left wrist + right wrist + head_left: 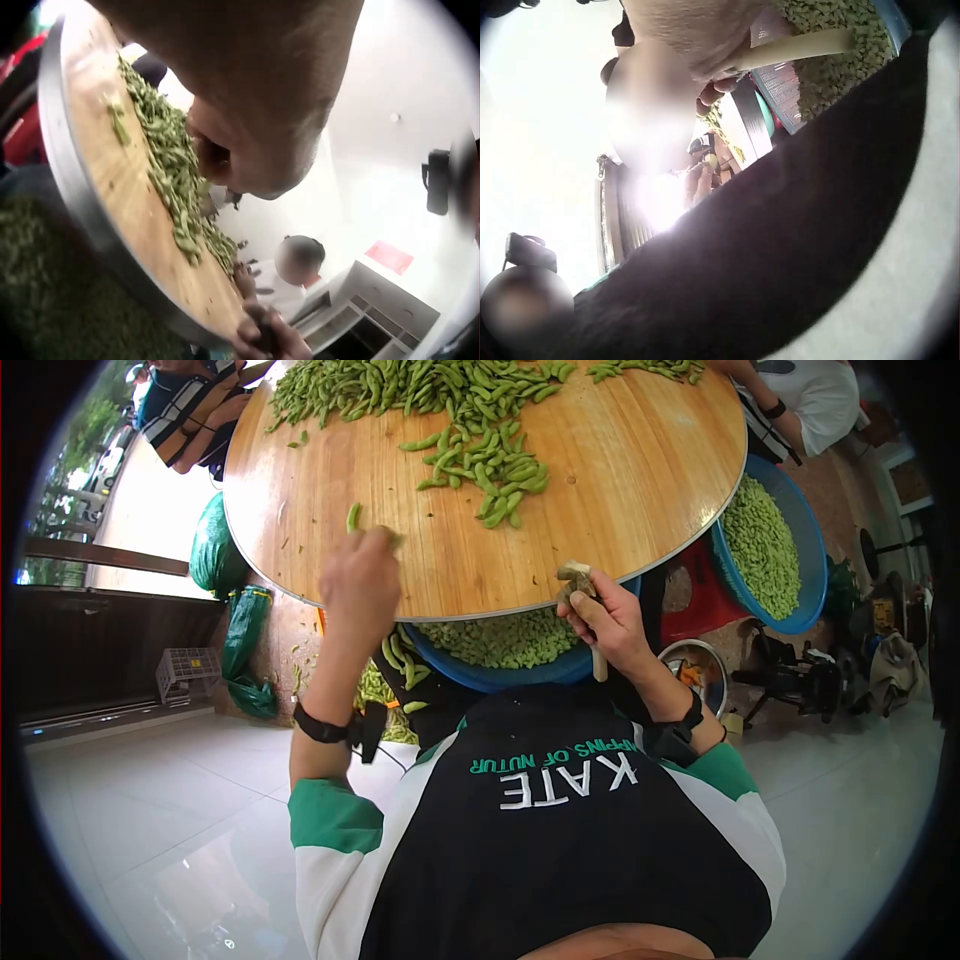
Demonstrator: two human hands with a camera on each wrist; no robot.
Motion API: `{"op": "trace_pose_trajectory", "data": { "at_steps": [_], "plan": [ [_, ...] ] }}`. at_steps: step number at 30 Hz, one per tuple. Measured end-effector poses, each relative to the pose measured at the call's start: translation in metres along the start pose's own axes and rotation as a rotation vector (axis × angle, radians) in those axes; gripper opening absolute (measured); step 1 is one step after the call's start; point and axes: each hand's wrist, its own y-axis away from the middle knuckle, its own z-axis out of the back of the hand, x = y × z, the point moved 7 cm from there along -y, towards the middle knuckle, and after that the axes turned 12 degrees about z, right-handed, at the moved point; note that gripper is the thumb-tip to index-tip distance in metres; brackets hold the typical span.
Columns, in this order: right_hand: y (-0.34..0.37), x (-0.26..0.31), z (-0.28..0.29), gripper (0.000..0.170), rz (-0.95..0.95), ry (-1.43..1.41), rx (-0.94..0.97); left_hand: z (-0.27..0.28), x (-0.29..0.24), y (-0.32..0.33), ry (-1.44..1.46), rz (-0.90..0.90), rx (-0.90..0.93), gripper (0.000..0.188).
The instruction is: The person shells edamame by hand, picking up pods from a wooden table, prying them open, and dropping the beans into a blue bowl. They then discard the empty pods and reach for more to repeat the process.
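Observation:
My left hand, blurred, is over the front left of the round wooden table, fingers curled. A greenish sliver shows at its fingertips; I cannot tell whether it is gripped. Just beyond the knuckles lies a green soybean pod. At the table's front edge my right hand grips a pale stick-like handle. Grey-brown stuff covers the thumb and finger area around its upper end. The same pale handle juts from the hand in the right wrist view.
Many pods heap at the table's far side, with a smaller pile nearer. Shelled beans fill a blue basin beneath the front edge and another basin at right. People sit at both far sides. Green sacks stand left.

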Motion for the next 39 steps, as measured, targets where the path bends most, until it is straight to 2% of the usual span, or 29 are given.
{"op": "trace_pose_trajectory", "data": {
  "at_steps": [4,6,10,13,15,16,18,19,21,24,29,31,36,39],
  "plan": [
    [-0.003,0.003,-0.017,0.031,0.053,0.030,0.097,-0.020,0.010,-0.037,0.029,-0.044,-0.055,0.015],
    [-0.005,0.003,-0.021,0.032,0.046,0.042,0.111,-0.046,0.004,-0.055,0.191,-0.077,-0.016,0.012],
    [-0.003,0.000,-0.019,0.032,0.003,-0.040,0.073,-0.082,-0.003,-0.076,0.099,-0.148,0.004,0.011],
    [-0.005,0.002,-0.018,0.031,0.004,-0.089,0.029,-0.080,-0.006,-0.072,0.133,-0.165,-0.017,0.010],
    [-0.009,0.003,-0.018,0.030,0.012,-0.102,0.007,-0.069,-0.006,-0.057,0.362,-0.110,0.053,0.011],
    [-0.012,0.002,-0.019,0.029,0.009,-0.099,0.034,-0.058,-0.013,-0.048,0.362,-0.111,0.059,0.011],
    [-0.017,0.001,-0.024,0.029,-0.003,-0.096,0.061,-0.069,-0.017,-0.022,1.062,0.334,0.565,0.011],
    [-0.021,0.003,-0.031,0.029,-0.021,-0.150,0.065,-0.065,-0.022,-0.011,1.063,0.336,0.567,0.011],
    [-0.024,0.006,-0.040,0.028,-0.043,-0.202,0.065,-0.073,-0.038,0.015,1.402,0.512,0.797,0.011],
    [-0.023,0.007,-0.049,0.029,-0.045,-0.275,0.109,-0.078,-0.053,0.035,1.500,0.504,0.869,0.008],
    [-0.016,0.004,-0.052,0.033,-0.073,-0.316,0.183,-0.080,-0.057,0.042,1.508,0.479,0.849,0.008],
    [-0.014,0.003,-0.051,0.033,-0.076,-0.331,0.186,-0.073,-0.061,0.041,1.435,0.356,0.779,0.009],
    [-0.012,0.005,-0.051,0.030,-0.089,-0.363,0.167,-0.059,-0.066,0.044,1.344,0.258,0.665,0.011],
    [-0.013,0.002,-0.048,0.031,-0.050,-0.273,0.157,-0.059,-0.067,0.044,1.363,0.225,0.611,0.011]
  ]
}}
